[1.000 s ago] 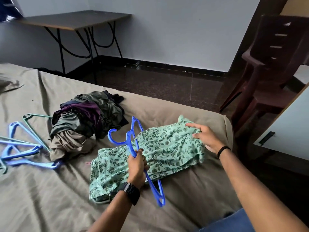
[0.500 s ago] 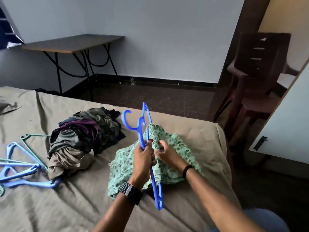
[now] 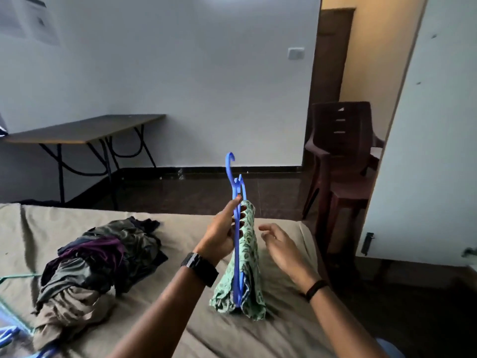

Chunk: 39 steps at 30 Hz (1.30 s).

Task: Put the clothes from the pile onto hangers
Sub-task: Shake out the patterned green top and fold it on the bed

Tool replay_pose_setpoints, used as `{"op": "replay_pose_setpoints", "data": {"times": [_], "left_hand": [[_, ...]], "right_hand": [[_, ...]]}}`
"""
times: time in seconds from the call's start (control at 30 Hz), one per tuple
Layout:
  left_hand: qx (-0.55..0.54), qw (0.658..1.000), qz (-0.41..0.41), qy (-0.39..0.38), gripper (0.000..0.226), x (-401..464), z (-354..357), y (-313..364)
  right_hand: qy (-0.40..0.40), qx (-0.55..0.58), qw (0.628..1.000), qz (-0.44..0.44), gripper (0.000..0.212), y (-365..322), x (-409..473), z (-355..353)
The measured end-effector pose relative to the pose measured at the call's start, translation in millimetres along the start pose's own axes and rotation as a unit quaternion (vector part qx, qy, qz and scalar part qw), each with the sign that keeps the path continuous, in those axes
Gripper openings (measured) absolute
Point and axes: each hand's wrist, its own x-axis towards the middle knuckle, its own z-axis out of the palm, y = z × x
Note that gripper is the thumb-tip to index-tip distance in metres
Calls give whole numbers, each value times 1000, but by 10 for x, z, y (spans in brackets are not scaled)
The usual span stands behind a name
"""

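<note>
From the head camera, you are looking down across a bed (image 3: 180, 332) covered with a tan sheet. Your left hand (image 3: 223, 239) is raised above the bed, and its fingers (image 3: 241, 223) and thumb are curled round the blue hanger (image 3: 237, 228), which you hold upright and edge-on to the camera, with its hook topmost, well above your fingertips. A green leaf-print garment (image 3: 249, 259) hangs on the hanger, falling from just beside your left fingertips down past your wrist; its lower hem bunches on or just above the sheet, though which cannot be told. The black watch (image 3: 200, 267) on your left wrist sits just left of the cloth.

Your right hand (image 3: 280, 244) hovers just to the right of the garment, apart from it, with the fingers spread and loosely bent and nothing in them. A thin black band (image 3: 316, 289) circles that wrist.

Well to the left of your left fingers, on the sheet, lies the pile of clothes (image 3: 100, 267), a dark heap of grey, purple and tan cloth. Beyond it, at the lower left edge of the view, parts of spare hangers (image 3: 10, 334) in blue and green lie on the bed, mostly cut off by the frame.

No basket, box or other container is in view; the clothes rest directly on the bed.

Past your fingertips stands a pale wall, with a folding table (image 3: 85, 129) at the left and stacked dark plastic chairs (image 3: 340, 151) by a doorway at the right.
</note>
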Motion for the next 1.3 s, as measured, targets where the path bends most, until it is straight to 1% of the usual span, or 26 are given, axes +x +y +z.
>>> {"op": "replay_pose_setpoints", "data": {"times": [0.03, 0.1, 0.17, 0.2, 0.27, 0.3, 0.4, 0.47, 0.53, 0.6, 0.63, 0.67, 0.7, 0.77, 0.83, 0.9, 0.93, 0.97, 1.0, 1.03, 1.07, 1.1, 1.13, 1.17, 1.2, 1.3], "left_hand": [[-8, 1000, -14, -7, 38, 57, 40, 15], [-14, 999, -29, -4, 50, 190, 162, 28], [11, 999, -41, -3, 58, 324, 422, -24], [26, 999, -39, -4, 60, 383, 542, -48], [62, 997, -36, -9, 61, 446, 845, -108], [78, 996, -33, -12, 60, 452, 999, -135], [88, 995, -23, -44, 55, 509, 1440, -220], [105, 992, -18, -72, 57, 592, 1729, -305], [106, 990, -30, -91, 61, 658, 1985, -366], [78, 987, -36, -132, 59, 740, 2290, -421], [71, 987, -34, -143, 56, 817, 2456, -473], [57, 986, -32, -152, 49, 890, 2592, -511], [56, 987, -21, -149, 45, 1005, 2692, -562], [64, 987, -12, -146, 43, 1292, 2943, -706], [101, 982, -7, -159, 44, 1628, 3124, -894], [151, 971, 9, -186, 35, 1934, 3263, -1036], [203, 958, 37, -199, 28, 2069, 3323, -1088], [291, 928, 93, -213, 29, 2242, 3400, -1157], [408, 870, 169, -220, 40, 2362, 3439, -1190], [524, 782, 251, -225, 49, 2449, 3467, -1203], [600, 699, 308, -238, 54, 2582, 3509, -1215], [652, 628, 340, -256, 55, 2667, 3544, -1182], [679, 583, 350, -276, 55, 2777, 3593, -1159], [697, 549, 355, -293, 54, 2842, 3643, -1109], [704, 525, 370, -303, 52, 2897, 3709, -1035], [687, 500, 433, -300, 35, 3054, 4067, -643]], "right_hand": [[-4, 30, 999, 12, 15, -22, -57, -68], [-32, 73, 995, 61, 22, -62, -169, -230], [-74, 117, 985, 103, 38, -42, -267, -485], [-92, 137, 979, 121, 50, -43, -296, -595], [-95, 141, 977, 131, 72, -5, -335, -840], [-84, 134, 979, 125, 73, 17, -345, -958], [-61, 128, 983, 121, 59, 113, -306, -1308], [-55, 148, 980, 117, 43, 191, -240, -1581], [-49, 130, 986, 95, 30, 228, -197, -1821], [-44, 60, 995, 65, 42, 301, -133, -2086], [-26, 13, 998, 55, 48, 373, -84, -2235], [2, -32, 998, 49, 48, 444, -37, -2369], [39, -65, 996, 48, 42, 505, 13, -2501], [121, -117, 985, 45, 23, 721, 174, -2822], [182, -137, 973, 29, 17, 939, 352, -3150], [200, -121, 972, 22, 17, 1082, 505, -3452], [196, -101, 975, 24, 17, 1137, 571, -3580], [186, -84, 978, 35, 17, 1217, 657, -3741], [171, -65, 982, 42, 17, 1256, 705, -3866], [156, -48, 985, 48, 17, 1270, 735, -3969], [141, -34, 988, 56, 17, 1299, 806, -4100], [133, -27, 989, 60, 17, 1298, 858, -4205], [130, -20, 989, 65, 17, 1273, 928, -4329], [132, -9, 989, 70, 17, 1218, 972, -4431], [136, 9, 988, 73, 17, 1152, 1015, -4527], [132, 52, 986, 84, 17, 797, 1129, -4912]]}}
